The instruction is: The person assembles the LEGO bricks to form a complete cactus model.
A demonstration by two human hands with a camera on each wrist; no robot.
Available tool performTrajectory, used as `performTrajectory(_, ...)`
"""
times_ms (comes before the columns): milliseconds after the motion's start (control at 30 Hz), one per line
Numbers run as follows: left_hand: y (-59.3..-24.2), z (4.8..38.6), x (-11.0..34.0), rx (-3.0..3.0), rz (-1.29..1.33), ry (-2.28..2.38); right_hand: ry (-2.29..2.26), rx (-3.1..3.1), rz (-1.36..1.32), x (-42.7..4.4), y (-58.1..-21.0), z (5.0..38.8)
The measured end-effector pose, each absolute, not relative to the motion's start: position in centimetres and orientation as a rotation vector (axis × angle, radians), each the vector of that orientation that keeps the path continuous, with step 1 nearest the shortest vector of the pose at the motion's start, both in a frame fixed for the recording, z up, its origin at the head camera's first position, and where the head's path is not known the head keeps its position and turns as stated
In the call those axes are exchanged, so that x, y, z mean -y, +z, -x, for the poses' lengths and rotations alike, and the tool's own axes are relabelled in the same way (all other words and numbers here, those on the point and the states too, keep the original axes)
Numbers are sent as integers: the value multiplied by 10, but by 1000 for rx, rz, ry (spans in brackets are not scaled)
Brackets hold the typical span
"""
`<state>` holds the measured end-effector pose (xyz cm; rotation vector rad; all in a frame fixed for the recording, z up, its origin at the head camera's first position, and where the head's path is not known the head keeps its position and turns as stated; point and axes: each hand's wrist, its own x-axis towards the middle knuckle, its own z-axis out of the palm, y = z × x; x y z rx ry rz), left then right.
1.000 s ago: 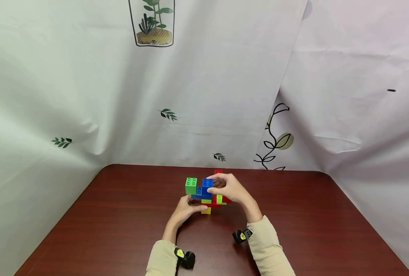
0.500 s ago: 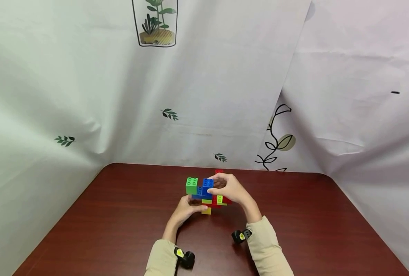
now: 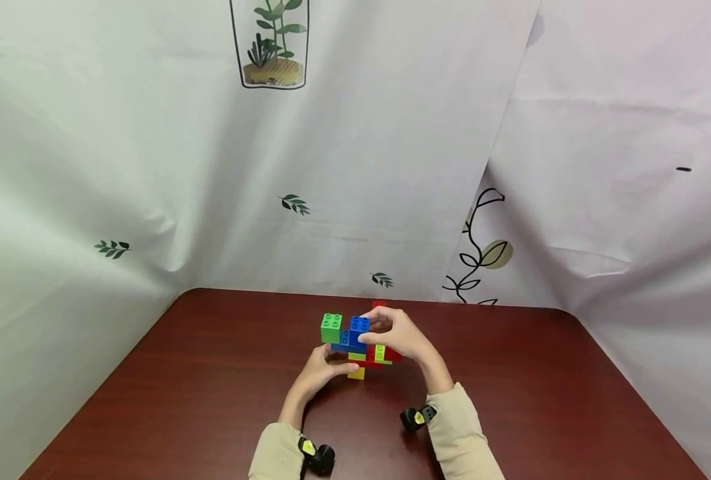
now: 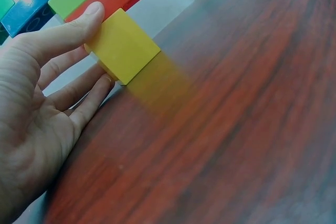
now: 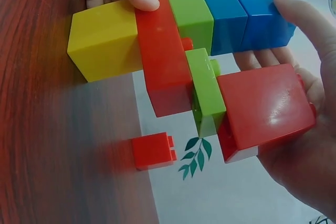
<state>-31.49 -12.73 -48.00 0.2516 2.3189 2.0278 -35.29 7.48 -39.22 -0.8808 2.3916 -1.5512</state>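
Note:
A structure of joined toy building bricks [image 3: 358,348] stands upright on the table. Its base is a yellow brick [image 4: 126,45], with a red brick [image 5: 164,59] above it and a lime brick [image 5: 191,17] on that. Higher up come a long blue brick [image 5: 218,11], a smaller blue brick [image 3: 359,323] and a green brick [image 3: 331,327]. A lime piece [image 5: 205,90] and another red brick [image 5: 265,108] jut out to the right. My left hand [image 3: 318,371] grips the lower part, thumb on the red brick. My right hand [image 3: 408,335] pinches the upper blue brick.
A loose red brick [image 5: 151,151] stands on the table behind the structure. The dark red wooden table [image 3: 211,400] ends at a white printed cloth [image 3: 355,133]. Black wrist cameras are strapped at both sleeves.
The head view has shifted slightly, so the scene sits a little lower. Both hands keep the same hold on the brick structure.

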Motion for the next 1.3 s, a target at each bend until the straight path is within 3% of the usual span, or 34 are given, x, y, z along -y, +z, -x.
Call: performTrajectory(1300,-484,318,128,-2306,-289,2043,-1560,-2389,1031,-76,-393,351)
